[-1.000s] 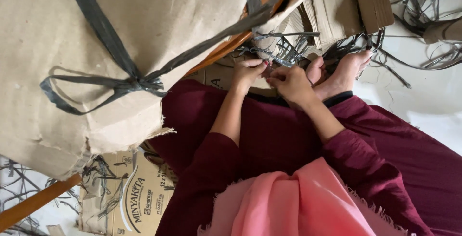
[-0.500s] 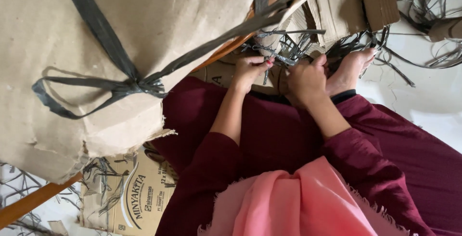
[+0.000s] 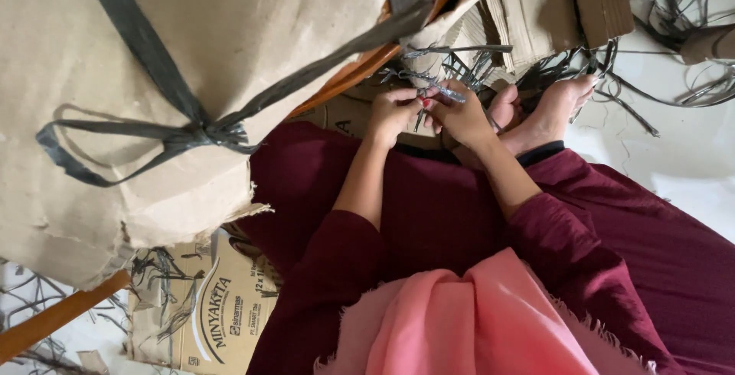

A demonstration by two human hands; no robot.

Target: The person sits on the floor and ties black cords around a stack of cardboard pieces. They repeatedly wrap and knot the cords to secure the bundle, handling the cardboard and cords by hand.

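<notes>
both my left hand (image 3: 392,113) and right hand (image 3: 463,119) pinch one grey plastic strap (image 3: 429,83), seemingly mid-knot; the cardboard bundle (image 3: 176,76) beside is already tied.

Both forearms are extended forward with sleeves pushed up, and the left hand (image 3: 392,112) and right hand (image 3: 462,117) are brought together, fingers pinched closed, knuckles touching.

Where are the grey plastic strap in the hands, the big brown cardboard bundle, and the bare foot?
grey plastic strap (image 3: 442,90), head view, middle of strip
big brown cardboard bundle (image 3: 253,30), head view, bare face
bare foot (image 3: 555,107), head view, instep
</notes>
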